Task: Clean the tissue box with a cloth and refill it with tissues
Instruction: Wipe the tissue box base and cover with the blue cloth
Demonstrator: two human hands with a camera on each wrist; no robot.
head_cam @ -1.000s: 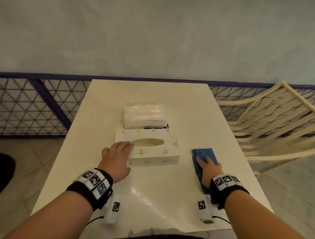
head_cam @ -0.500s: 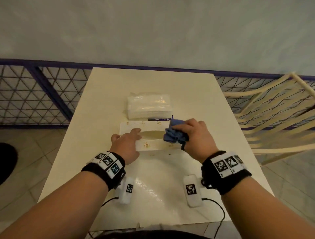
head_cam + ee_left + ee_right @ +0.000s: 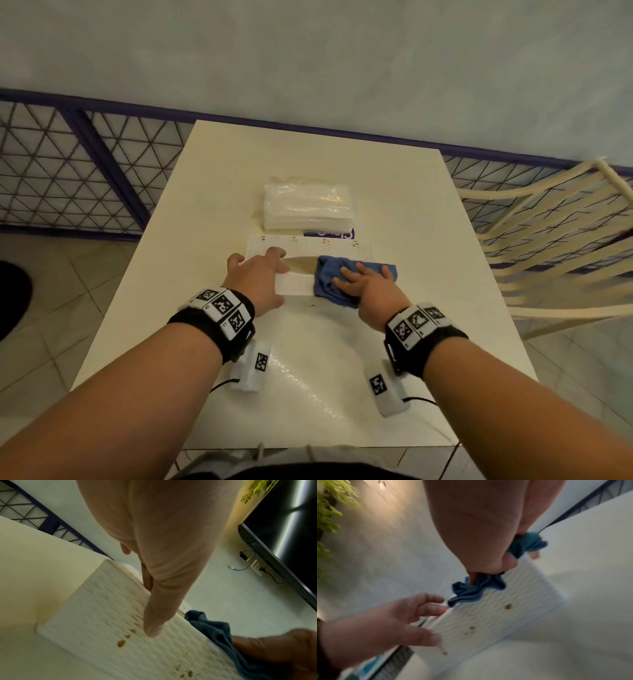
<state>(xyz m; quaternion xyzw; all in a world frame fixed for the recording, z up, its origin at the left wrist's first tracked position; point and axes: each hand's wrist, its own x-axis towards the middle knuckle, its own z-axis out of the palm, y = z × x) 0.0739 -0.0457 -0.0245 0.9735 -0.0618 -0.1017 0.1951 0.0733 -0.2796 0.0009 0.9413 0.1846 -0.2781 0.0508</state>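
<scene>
A white tissue box [image 3: 297, 285] with small brown spots [image 3: 121, 643] stands mid-table, its oval slot partly showing. My left hand [image 3: 257, 277] holds its left end, thumb [image 3: 152, 627] along the front face and fingers over the top edge. My right hand [image 3: 370, 287] presses a bunched blue cloth [image 3: 327, 277] onto the box's right part. Its fingers spread over the cloth and its thumb [image 3: 472, 580] is tucked into the folds. The cloth [image 3: 476, 589] hangs over the front edge of the box [image 3: 513, 608]. A wrapped pack of tissues [image 3: 308, 205] lies just behind the box.
The cream table [image 3: 342, 377] stands against a pale wall. A cream slatted chair [image 3: 555, 246] is close on the right, and a blue-framed wire fence [image 3: 68, 164] runs behind and to the left. A dark screen [image 3: 291, 534] shows in the left wrist view.
My right hand picked the blue cloth up from the table right of the box, carried it bunched over the box, and now presses it down there. My left hand stays at the box's left end.
</scene>
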